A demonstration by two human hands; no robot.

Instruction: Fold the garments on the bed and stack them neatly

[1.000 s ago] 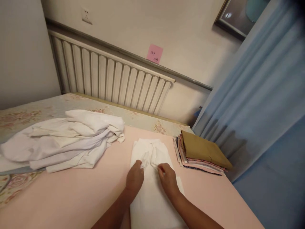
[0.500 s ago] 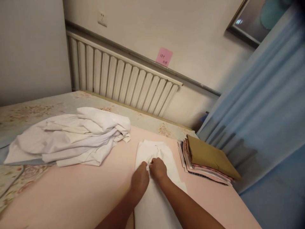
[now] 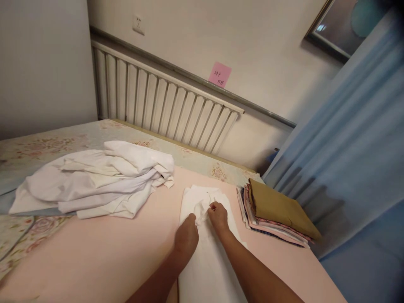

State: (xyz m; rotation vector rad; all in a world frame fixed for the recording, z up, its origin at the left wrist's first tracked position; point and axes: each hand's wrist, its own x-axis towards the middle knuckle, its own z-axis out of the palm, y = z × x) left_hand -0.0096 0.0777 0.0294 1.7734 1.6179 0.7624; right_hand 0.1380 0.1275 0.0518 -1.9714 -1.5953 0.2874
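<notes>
A long, folded white garment (image 3: 211, 261) lies lengthwise in front of me on a pink cloth (image 3: 123, 252). My left hand (image 3: 187, 235) is closed at the garment's left side, pinching a gathered bit of its fabric near the far end. To the right of it, my right hand (image 3: 218, 215) is also closed, its thumb and forefinger pinching the fabric by a small opening or fold. Wrinkles run between the two hands. The exact kind of garment is not clear.
A crumpled heap of white cloth (image 3: 104, 181) lies to the left. On the right sits a stack of folded fabrics (image 3: 280, 210) with a brown one on top. Behind are a radiator (image 3: 158, 101) and a pink note (image 3: 220, 75); a blue curtain (image 3: 353, 139) hangs at right.
My right hand has moved to the right and slightly away from me, so the hands are farther apart. The fabric between them is more spread. My left hand has barely moved.
</notes>
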